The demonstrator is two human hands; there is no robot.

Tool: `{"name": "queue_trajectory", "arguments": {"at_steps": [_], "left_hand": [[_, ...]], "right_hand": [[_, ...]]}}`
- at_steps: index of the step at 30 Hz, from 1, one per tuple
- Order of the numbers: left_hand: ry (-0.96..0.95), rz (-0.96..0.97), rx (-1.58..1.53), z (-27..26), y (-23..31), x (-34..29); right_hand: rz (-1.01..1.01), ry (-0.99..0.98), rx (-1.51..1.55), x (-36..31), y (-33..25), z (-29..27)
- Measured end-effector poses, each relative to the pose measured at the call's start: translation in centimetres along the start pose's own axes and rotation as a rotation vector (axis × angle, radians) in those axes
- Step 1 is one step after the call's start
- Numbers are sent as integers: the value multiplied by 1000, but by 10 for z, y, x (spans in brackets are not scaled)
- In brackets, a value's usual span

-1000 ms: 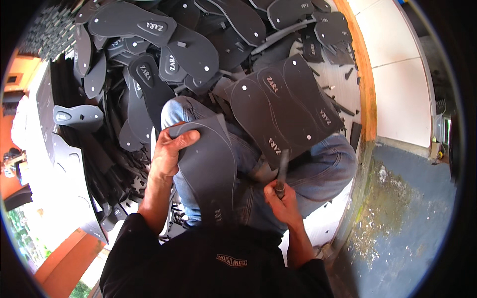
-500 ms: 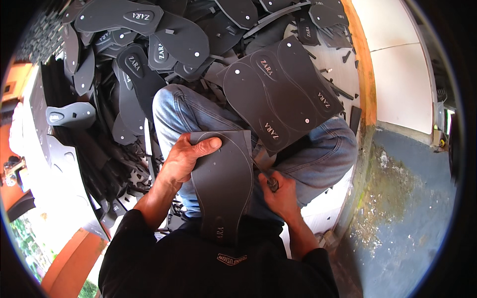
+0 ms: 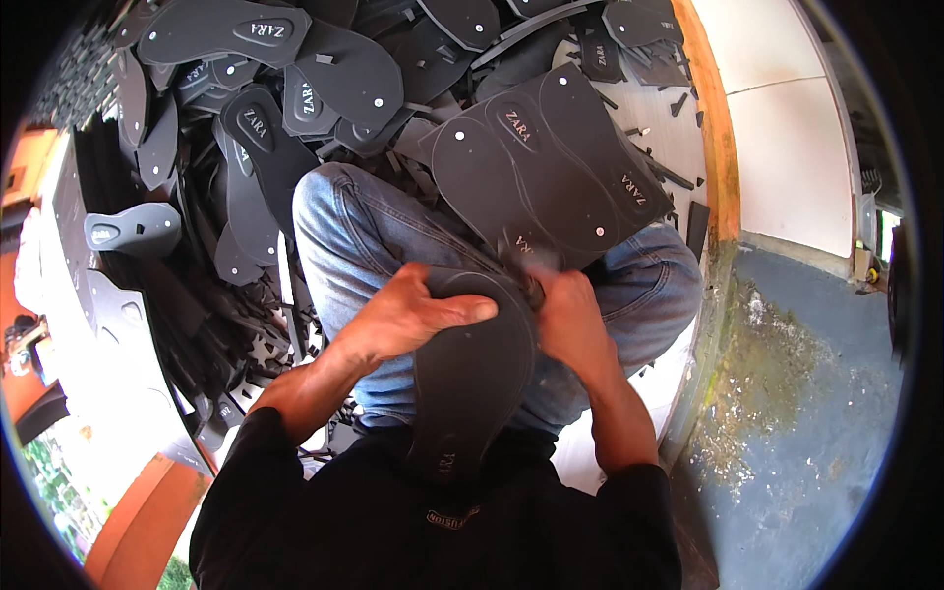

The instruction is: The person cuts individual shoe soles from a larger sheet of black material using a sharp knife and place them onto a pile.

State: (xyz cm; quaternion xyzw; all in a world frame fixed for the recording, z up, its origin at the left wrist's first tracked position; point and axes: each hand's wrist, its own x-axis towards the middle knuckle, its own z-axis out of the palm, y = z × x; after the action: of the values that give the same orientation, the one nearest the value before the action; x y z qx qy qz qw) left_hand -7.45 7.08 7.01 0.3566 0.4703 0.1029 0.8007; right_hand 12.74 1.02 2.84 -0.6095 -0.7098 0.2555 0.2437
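Observation:
My left hand [image 3: 418, 313] grips a black foam shoe sole [image 3: 472, 374] at its upper left edge, thumb flat on its face. The sole stands over my lap, its narrow end against my black shirt. A curved outline is scored near its rim. At the sole's upper right edge, my right hand [image 3: 570, 310] is closed round a dark-handled knife [image 3: 534, 293], whose blade I cannot make out. A dark, motion-blurred piece [image 3: 516, 254] shows just above that hand. Beyond it, a black foam sheet [image 3: 551, 162] with embossed sole shapes rests on my right leg.
Cut black soles [image 3: 349, 79] and offcuts are heaped ahead and to the left. Another sole [image 3: 133, 229] lies at the far left. A wooden edge [image 3: 723, 147] and grey floor [image 3: 796, 364] run along the right. My jeans-clad knees [image 3: 339, 211] flank the work.
My right hand has moved up along the sole's right edge with the knife. The sole has shifted right, and its squared upper right corner now appears rounded.

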Motion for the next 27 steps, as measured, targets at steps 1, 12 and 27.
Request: {"name": "queue_trajectory", "arguments": {"at_steps": [1,12,27], "left_hand": [[-31,0,-19,3,-3,3],[-45,44,-488,-4,-44,41],[154,328,-981,80,-72,45]], "right_hand": [[39,-9,96,9,1,-1],[424,132,733,44,13,-36],[639,377,521,-50,-6,-8]]}}
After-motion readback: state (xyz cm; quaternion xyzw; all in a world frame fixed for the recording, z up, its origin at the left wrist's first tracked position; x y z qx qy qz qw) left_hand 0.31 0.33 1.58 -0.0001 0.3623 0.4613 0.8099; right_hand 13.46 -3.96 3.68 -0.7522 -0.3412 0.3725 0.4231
